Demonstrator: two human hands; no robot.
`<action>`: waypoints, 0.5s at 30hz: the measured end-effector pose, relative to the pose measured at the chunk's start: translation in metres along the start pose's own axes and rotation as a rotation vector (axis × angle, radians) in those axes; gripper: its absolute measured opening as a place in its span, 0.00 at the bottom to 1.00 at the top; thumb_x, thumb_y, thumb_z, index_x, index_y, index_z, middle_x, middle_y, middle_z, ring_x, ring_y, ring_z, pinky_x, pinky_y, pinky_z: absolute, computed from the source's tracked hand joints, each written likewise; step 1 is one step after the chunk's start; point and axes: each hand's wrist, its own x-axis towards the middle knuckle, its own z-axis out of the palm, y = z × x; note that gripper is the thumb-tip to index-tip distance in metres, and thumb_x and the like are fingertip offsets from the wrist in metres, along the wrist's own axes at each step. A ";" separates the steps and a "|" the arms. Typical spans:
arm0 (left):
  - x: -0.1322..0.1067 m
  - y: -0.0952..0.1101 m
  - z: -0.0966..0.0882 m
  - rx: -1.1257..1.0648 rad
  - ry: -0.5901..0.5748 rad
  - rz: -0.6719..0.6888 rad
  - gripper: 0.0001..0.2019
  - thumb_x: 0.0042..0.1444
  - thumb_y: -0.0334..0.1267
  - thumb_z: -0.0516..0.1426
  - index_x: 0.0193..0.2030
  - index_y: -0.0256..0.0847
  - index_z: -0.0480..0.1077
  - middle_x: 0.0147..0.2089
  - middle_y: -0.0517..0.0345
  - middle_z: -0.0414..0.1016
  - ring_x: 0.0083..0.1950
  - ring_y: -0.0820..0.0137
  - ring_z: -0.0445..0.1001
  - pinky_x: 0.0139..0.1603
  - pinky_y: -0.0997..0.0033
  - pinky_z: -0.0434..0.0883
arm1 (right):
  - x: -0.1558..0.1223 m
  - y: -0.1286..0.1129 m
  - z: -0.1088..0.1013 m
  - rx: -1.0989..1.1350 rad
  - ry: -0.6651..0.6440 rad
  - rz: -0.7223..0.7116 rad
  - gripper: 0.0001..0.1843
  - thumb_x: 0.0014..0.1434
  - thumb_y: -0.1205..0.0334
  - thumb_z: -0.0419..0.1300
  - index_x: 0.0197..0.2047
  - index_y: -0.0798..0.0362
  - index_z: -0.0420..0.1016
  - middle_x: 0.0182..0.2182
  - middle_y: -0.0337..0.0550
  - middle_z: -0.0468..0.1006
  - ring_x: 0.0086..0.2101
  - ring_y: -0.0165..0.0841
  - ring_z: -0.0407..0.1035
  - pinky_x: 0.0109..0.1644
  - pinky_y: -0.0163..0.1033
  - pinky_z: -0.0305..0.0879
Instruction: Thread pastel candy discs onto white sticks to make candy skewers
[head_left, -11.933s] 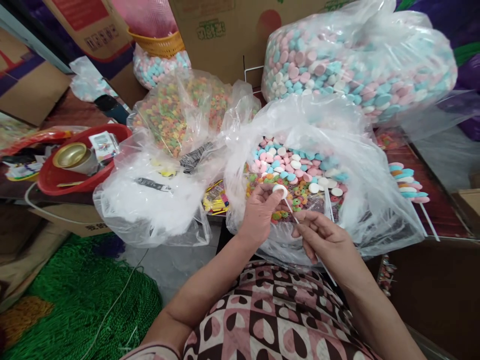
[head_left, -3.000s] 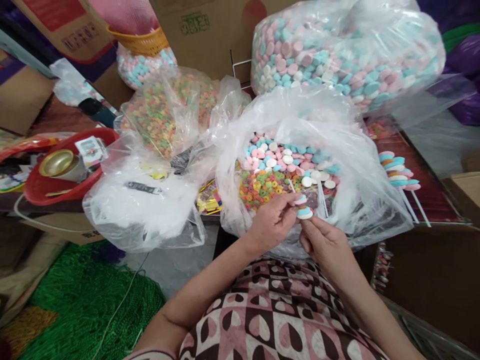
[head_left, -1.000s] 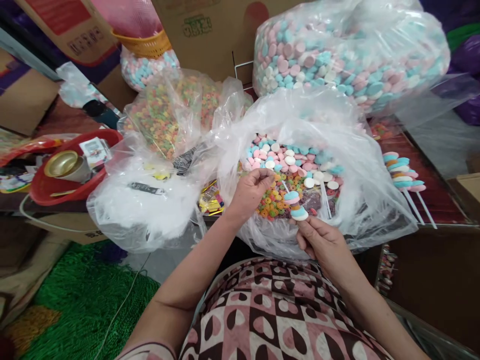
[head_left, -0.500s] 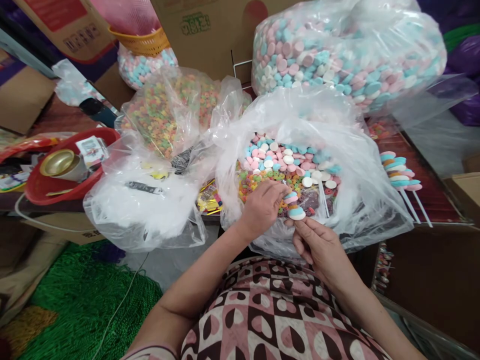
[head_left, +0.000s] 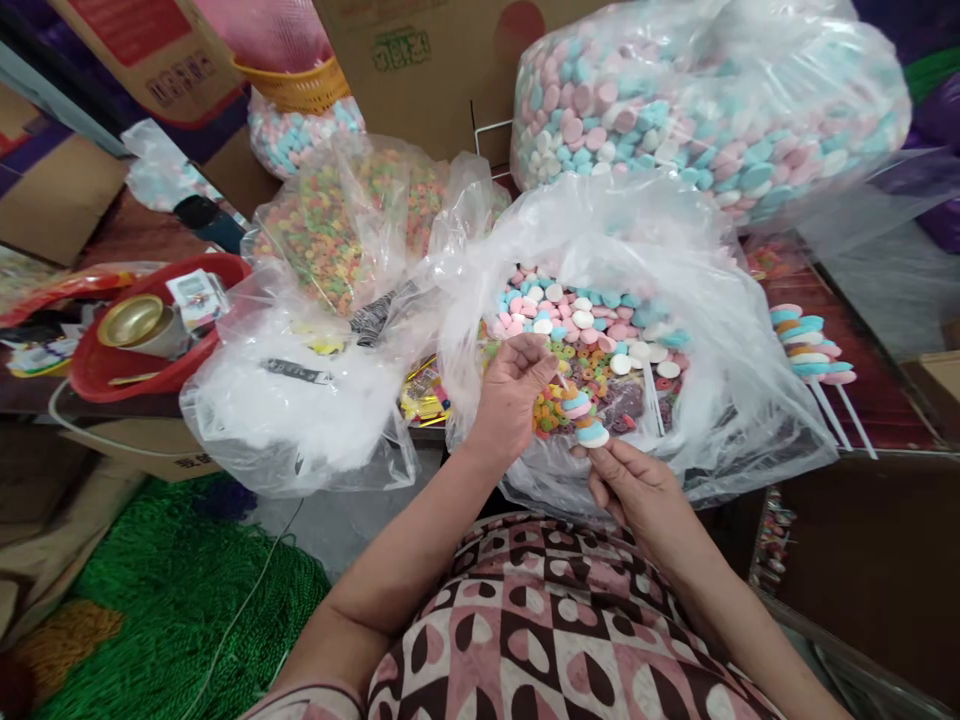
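My right hand (head_left: 637, 480) pinches the lower end of a candy skewer (head_left: 583, 412), at a blue and white marshmallow disc. The skewer carries marshmallow discs and orange gummy rings on a thin white stick. At its upper end my left hand (head_left: 514, 395) has thumb and fingers closed on the bare stick. Beneath both hands, an open clear plastic bag (head_left: 720, 340) holds pink, blue and white marshmallow discs (head_left: 583, 319) and colourful gummy rings (head_left: 589, 365). White sticks (head_left: 652, 395) stand among the candies at the right.
Finished-looking candy skewers (head_left: 814, 350) lie at the table's right edge. Behind stands a big bag of marshmallows (head_left: 712, 110); left of it, a bag of gummy rings (head_left: 337, 220). A white-filled plastic bag (head_left: 255, 430) and red basin (head_left: 105, 365) are at the left.
My left hand has drawn back leftward along the stick, uncovering an orange gummy ring and some bare stick. My right hand keeps its pinch on the skewer's lower end. The view has shifted slightly.
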 end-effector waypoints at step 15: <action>-0.030 -0.013 0.015 -0.191 -0.178 -0.297 0.13 0.55 0.46 0.64 0.42 0.41 0.74 0.40 0.53 0.77 0.42 0.67 0.77 0.50 0.62 0.73 | 0.006 0.007 -0.013 -0.110 0.056 -0.145 0.23 0.58 0.40 0.65 0.29 0.52 0.76 0.18 0.36 0.68 0.18 0.25 0.50 0.20 0.33 0.43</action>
